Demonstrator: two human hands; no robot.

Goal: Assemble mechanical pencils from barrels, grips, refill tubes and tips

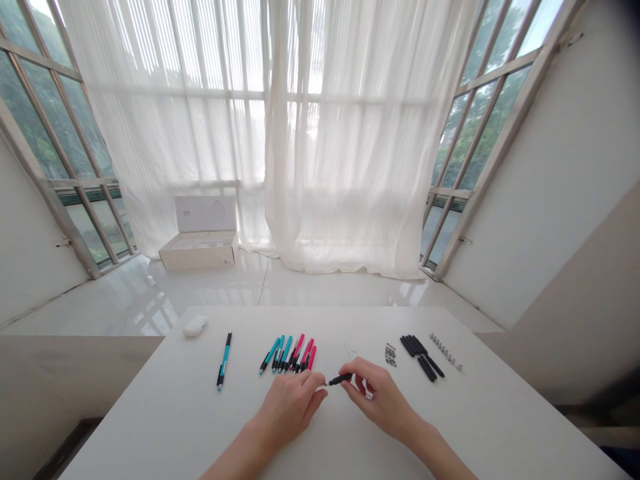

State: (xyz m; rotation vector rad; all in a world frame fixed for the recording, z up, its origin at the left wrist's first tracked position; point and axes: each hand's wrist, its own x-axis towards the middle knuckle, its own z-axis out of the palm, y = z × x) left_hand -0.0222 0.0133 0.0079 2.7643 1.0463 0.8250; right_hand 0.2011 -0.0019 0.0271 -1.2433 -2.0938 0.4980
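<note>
My two hands meet over one white table (160, 433), with one black tube (340, 379) between them. My right hand (380, 397) has that tube pinched at its right end, thumb and fingertips brought together. My left hand (293, 403) is drawn in narrow at the tube's other end, where a small pale tip shows; its fingers hide the rest, so I cannot tell what else it holds.

Just beyond my left hand lie six loose barrels, side by side: three blue barrels (279, 352) and three pink barrels (305, 353), each with black at the near end. Well to the left of these is one blue-and-black pen (225, 360), lying by itself.

To the right of my right hand I see at least five more black tubes (421, 357), too close together for a sure count. A cluster of small metal bits (390, 355) lies left of them, and one slanting row of small grey pieces (446, 352) lies to their right; both are too tiny to count.

Near the table's far left corner is one white case (195, 325). Beyond, on a shiny ledge (320, 290), stands one box (197, 257), lid raised, before white curtains (350, 147).
</note>
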